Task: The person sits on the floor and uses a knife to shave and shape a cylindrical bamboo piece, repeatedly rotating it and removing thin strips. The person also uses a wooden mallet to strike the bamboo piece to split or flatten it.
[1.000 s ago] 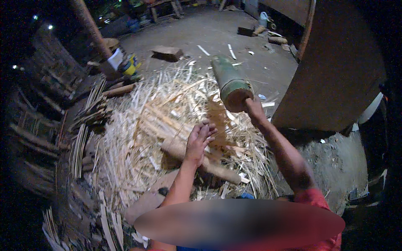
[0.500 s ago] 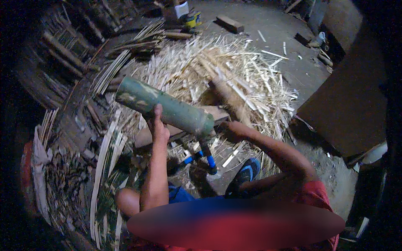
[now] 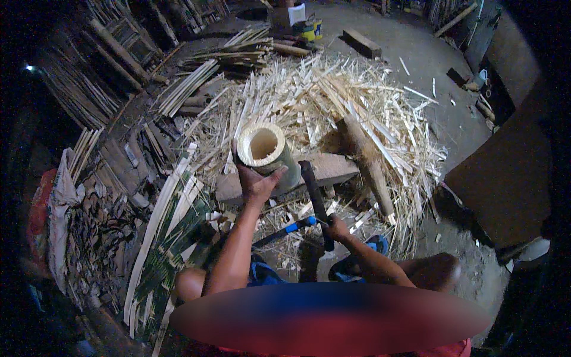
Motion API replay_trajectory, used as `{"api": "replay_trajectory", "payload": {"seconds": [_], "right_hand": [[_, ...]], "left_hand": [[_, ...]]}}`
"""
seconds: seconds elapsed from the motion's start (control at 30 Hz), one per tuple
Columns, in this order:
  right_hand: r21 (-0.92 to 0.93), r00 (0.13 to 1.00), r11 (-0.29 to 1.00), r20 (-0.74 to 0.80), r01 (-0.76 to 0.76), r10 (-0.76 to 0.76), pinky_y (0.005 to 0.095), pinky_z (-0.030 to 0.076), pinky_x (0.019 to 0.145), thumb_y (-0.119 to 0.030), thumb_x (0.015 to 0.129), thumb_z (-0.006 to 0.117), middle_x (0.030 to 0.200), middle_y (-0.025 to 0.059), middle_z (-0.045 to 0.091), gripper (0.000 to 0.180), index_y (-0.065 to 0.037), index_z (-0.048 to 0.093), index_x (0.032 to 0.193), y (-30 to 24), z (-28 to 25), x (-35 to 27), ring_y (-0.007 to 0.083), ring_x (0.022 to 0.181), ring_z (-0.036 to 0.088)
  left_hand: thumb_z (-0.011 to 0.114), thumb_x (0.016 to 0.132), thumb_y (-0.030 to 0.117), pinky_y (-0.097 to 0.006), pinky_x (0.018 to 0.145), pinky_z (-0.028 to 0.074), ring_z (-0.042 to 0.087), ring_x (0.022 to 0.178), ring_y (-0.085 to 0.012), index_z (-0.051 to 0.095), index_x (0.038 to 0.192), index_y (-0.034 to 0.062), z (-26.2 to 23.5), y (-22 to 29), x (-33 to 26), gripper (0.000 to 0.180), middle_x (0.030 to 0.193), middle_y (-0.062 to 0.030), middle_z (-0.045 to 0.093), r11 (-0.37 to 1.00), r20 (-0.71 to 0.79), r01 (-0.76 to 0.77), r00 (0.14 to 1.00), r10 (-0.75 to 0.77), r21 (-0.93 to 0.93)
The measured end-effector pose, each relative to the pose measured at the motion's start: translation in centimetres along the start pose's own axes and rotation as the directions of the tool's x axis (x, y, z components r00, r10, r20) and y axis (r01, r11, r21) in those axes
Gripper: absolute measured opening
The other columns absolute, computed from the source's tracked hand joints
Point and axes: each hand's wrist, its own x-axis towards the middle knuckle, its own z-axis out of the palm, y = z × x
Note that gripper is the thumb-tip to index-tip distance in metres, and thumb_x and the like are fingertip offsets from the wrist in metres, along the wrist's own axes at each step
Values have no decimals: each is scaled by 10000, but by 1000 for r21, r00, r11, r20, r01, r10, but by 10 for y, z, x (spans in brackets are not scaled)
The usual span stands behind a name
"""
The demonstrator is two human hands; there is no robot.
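My left hand point(image 3: 257, 183) is wrapped round a thick green bamboo section point(image 3: 288, 169). The bamboo stands nearly upright, its pale, hollow cut end tilted up toward me, against a wooden block point(image 3: 333, 169). Closed round the lower part of a long, dark, machete-like blade point(image 3: 314, 193) is my right hand point(image 3: 338, 228). The blade's upper end points away from me, just right of the bamboo and apart from it. Between my knees a dark tool with a blue grip point(image 3: 300, 224) lies slantwise, its far end close to the blade.
A wide heap of pale bamboo strips and shavings point(image 3: 297, 101) spreads beyond the block, with a rough log point(image 3: 372, 166) across its right side. Long split strips point(image 3: 154, 226) lie at left beside a sack point(image 3: 59, 220). A brown panel point(image 3: 505, 172) stands at right.
The bamboo has swung from lying slantwise to nearly upright, its open end now facing me. My right hand has left the bamboo's right end, come nearer me and grasped the dark blade.
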Motion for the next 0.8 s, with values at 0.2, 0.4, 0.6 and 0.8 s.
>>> {"api": "replay_trajectory", "payload": {"seconds": [0.2, 0.4, 0.6, 0.8], "right_hand": [[-237, 941, 948, -215, 211, -263, 524, 539, 759, -280, 830, 708, 890, 221, 711, 329, -105, 700, 1109, -44, -110, 10, 415, 834, 695], [-444, 349, 811, -744, 381, -571, 482, 455, 1021, -32, 815, 711, 1329, 242, 511, 634, -85, 479, 1402, -154, -270, -16, 414, 1221, 515], [-277, 930, 933, -221, 230, -294, 474, 454, 1049, -172, 961, 483, 1364, 259, 499, 457, -6, 450, 1386, -88, -148, -17, 444, 1187, 556], [-146, 966, 987, -258, -71, 31, 519, 483, 989, -68, 854, 614, 1291, 326, 486, 627, -1, 379, 1432, 18, -39, 22, 481, 1169, 544]], "left_hand": [[899, 667, 277, -486, 1146, 334, 377, 1378, -421, 251, 1561, 92, -26, 82, 46, 1120, 1537, -208, 330, 780, 266, -393, 918, 296, 488], [754, 787, 383, -560, 1112, 312, 362, 1379, -373, 426, 1498, 167, -15, 119, 51, 813, 1483, -164, 407, 544, 422, -373, 906, 37, 752], [747, 781, 356, -570, 1107, 317, 362, 1388, -371, 441, 1489, 222, -7, 123, 44, 783, 1493, -120, 407, 541, 429, -334, 902, -55, 772], [769, 741, 336, -535, 1129, 342, 353, 1376, -386, 336, 1544, 200, -31, 133, 39, 922, 1485, -145, 384, 563, 518, -354, 841, -158, 747]]}}
